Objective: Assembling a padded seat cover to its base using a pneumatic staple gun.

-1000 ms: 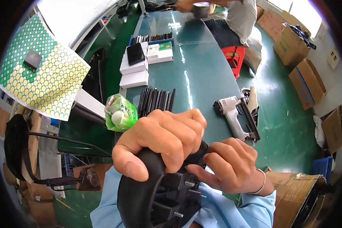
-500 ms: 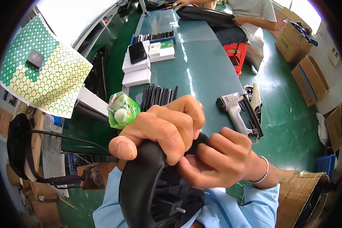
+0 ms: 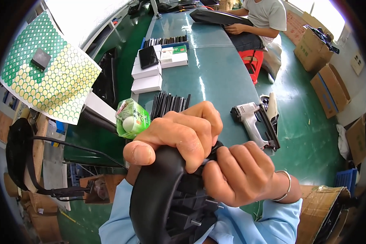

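A black padded seat (image 3: pixel 152 199) stands tilted in front of me, its ribbed plastic underside turned to the right with metal bolts sticking out. My left hand (image 3: pixel 179 134) is closed over its upper end, the thumb lying on the smooth outer cover and the fingers curled over the rim. Close beside it, my right hand (image 3: pixel 242 175) is bunched into a fist at the inner edge, closed on the black cover's edge; the pinched part is mostly hidden behind the fingers. To the right, a silver and black staple gun (image 3: pixel 254 124) lies on the green-topped table (image 3: pixel 219 73).
Behind my left hand are a green packet (image 3: pixel 132 118) and several black strips (image 3: pixel 168 105). White boxes (image 3: pixel 146 83) bear a dark phone (image 3: pixel 148 57). Across the table another person (image 3: pixel 266 18) holds a long black piece (image 3: pixel 215 18). A cardboard box (image 3: pixel 323 207) stands at lower right.
My right fist has shifted slightly right and down, a little away from the left hand. The left hand and seat moved slightly right. The other person's hand has moved along the black piece.
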Demonstrator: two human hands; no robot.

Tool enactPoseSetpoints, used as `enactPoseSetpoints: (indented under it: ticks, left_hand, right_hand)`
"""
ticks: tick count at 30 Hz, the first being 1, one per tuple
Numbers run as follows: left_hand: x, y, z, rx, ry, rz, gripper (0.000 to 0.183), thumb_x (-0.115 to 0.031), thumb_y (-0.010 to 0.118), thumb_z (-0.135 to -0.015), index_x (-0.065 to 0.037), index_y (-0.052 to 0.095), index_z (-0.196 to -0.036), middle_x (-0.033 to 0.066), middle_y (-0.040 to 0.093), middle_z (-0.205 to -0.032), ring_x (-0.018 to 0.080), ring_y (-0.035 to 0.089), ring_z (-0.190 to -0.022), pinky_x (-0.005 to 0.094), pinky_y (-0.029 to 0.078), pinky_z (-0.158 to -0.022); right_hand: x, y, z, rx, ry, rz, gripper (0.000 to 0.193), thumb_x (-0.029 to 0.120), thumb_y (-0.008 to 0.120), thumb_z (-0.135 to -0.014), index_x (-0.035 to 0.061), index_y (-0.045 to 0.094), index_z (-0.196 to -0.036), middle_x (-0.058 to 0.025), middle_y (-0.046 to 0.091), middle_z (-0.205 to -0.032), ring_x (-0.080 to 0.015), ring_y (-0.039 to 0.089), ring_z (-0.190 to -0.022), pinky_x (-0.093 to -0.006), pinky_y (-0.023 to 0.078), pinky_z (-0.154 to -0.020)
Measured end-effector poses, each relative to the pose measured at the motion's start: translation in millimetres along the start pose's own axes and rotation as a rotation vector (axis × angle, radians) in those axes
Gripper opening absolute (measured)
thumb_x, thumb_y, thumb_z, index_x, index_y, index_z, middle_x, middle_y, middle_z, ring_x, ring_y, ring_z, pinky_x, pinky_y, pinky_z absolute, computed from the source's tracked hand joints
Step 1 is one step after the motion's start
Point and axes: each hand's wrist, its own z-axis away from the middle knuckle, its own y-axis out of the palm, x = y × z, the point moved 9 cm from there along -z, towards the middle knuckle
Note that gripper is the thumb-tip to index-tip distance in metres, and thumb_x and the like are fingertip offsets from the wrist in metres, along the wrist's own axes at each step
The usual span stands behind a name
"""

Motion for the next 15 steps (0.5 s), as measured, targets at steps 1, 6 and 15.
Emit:
enactPoseSetpoints:
  ticks: [1,6,15]
  left_hand:
    - [-1.9,-0.1,0.7,-0.021,0.003,-0.01,0.058,-0.058,0.031,-0.087,-0.013,0.058,-0.064,0.0013,0.053,-0.07,0.0221,0.039,-0.083,0.0423,0.025,-0.082]
    - [-3.2,-0.7,2.5,-0.06,0.018,-0.026,0.058,-0.057,0.031,-0.087,-0.012,0.058,-0.064,0.0014,0.053,-0.07,0.0225,0.039,-0.082,0.042,0.026,-0.081]
    - [-11.9,1.2,6.0,-0.047,0.107,-0.053,0.057,-0.055,0.034,-0.08,-0.005,0.059,-0.067,0.0102,0.056,-0.07,0.0283,0.044,-0.079,0.0358,0.035,-0.076]
  right_hand:
    - [-1.8,-2.4,-2.0,-0.021,0.038,0.063,0.014,0.007,0.058,-0.068,0.0069,0.05,-0.08,-0.0018,0.043,-0.059,-0.0112,0.039,-0.049,-0.0236,0.023,-0.043]
    - [-13.0,2.1,-2.9,0.133,0.179,0.113,0.006,0.006,0.057,-0.065,0.0066,0.053,-0.069,-0.0021,0.042,-0.059,-0.0114,0.036,-0.046,-0.0244,0.021,-0.043]
    - [-7.1,-5.6,-0.8,0.293,-0.002,-0.22,0.013,0.011,0.06,-0.062,0.0045,0.049,-0.065,0.0004,0.031,-0.055,-0.0123,0.035,-0.048,-0.0244,0.025,-0.043]
